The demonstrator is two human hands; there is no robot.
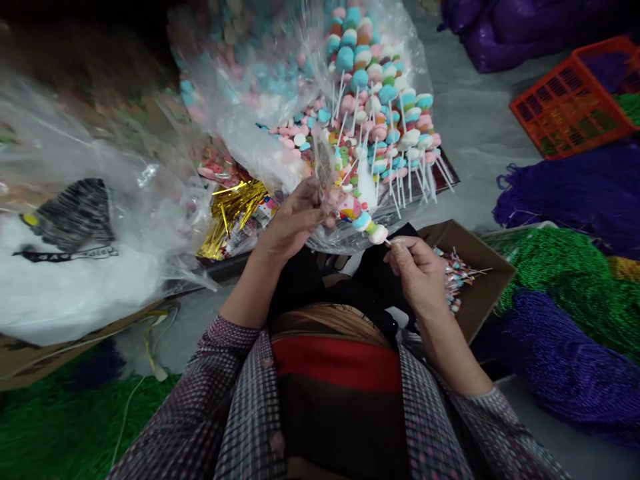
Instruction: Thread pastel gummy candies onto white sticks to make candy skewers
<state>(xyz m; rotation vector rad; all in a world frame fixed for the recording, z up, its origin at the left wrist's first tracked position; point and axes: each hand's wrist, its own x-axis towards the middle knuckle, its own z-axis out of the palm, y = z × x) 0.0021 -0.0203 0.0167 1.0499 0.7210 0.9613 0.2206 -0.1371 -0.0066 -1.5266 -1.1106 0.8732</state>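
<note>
pink, white, blue and green candy skewer on a white stick (371, 228), mid-frame, slanting between both hands
long axis runs upper left to lower right: right hand (420, 270) pinches the stick at the lower right end, left hand (296, 221) grips a clear, colour-printed plastic wrapper (349, 205) at the upper left end. candy tip points at the wrapper, how far in can't tell. right hand nearer the lowest candy. pile of similar candy skewers (387, 93) above, upper right of centre.
</note>
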